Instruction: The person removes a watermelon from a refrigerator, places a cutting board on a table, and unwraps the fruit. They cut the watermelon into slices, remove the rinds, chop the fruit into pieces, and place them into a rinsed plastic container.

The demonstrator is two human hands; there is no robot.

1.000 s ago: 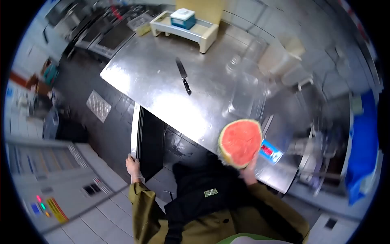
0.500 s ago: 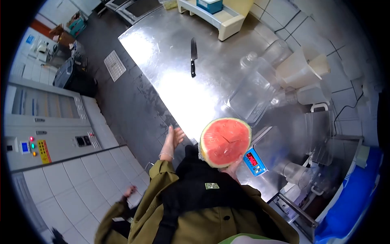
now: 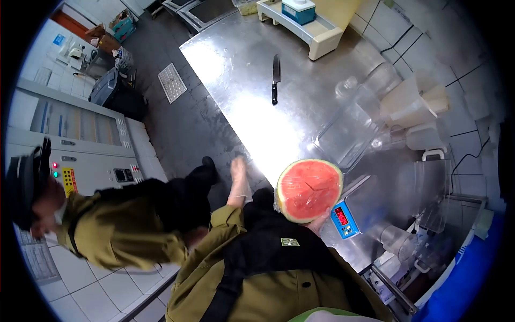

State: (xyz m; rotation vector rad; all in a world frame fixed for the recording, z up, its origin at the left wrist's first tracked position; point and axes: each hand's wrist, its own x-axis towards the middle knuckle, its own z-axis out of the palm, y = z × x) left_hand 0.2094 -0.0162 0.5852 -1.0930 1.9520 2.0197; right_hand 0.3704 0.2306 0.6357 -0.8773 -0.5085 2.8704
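Note:
A watermelon half [image 3: 310, 189], its red cut face covered in clear film, is tilted up at the table's near edge. My right hand [image 3: 320, 221] grips its lower right rim; part of that hand is hidden behind the fruit. To the left, apart from the melon, my left hand [image 3: 238, 173] is raised in a thin clear glove, slightly blurred. It is open and holds nothing. Close to the right hand is a digital scale [image 3: 344, 220] with a blue panel and red digits. A black-handled knife [image 3: 276, 80] lies farther up the table.
The steel table [image 3: 236, 70] carries clear plastic containers [image 3: 346, 134] and a beige pitcher [image 3: 410, 102] on its right. A cream stand [image 3: 300, 27] with a teal box is at the far end. A co-worker [image 3: 123, 220] is close on my left.
The co-worker has come fully into view on my left. My left hand has turned, its fingers pointing upward. The view has shifted; my right hand still grips the watermelon half.

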